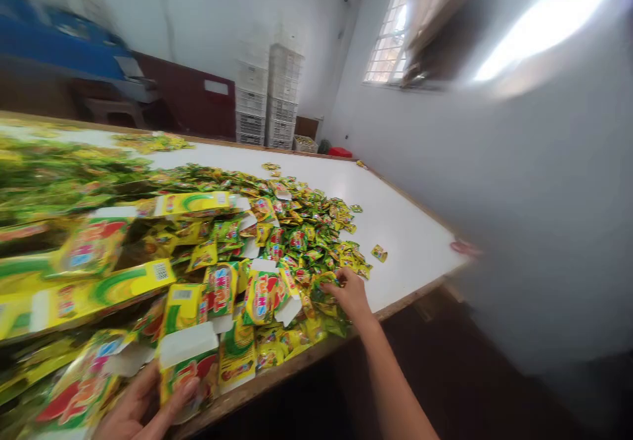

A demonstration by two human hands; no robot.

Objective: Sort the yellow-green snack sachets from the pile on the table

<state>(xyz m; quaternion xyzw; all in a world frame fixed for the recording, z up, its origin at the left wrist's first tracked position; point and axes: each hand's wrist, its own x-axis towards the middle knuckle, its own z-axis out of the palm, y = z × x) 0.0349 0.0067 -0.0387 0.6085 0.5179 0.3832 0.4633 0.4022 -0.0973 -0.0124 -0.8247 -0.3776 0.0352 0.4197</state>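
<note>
My left hand (141,404) at the bottom left grips a yellow-and-green printed carton (186,377) with an open white flap. My right hand (350,293) reaches over the table's near edge, its fingers pressed into the near side of a heap of small yellow-green sachets (301,239). Whether those fingers hold a sachet is hidden. Several similar cartons (93,295) lie piled on the left, between my hands and beyond. A single loose sachet (379,253) lies apart from the heap on the white table top (400,229).
The table's wooden edge (277,384) runs close to my hands, with a dark floor below. Stacked white plastic crates (270,97) stand against the far wall. A blurred grey shape fills the right side, with a pinkish blur (465,248) at the table's corner; I cannot tell what it is.
</note>
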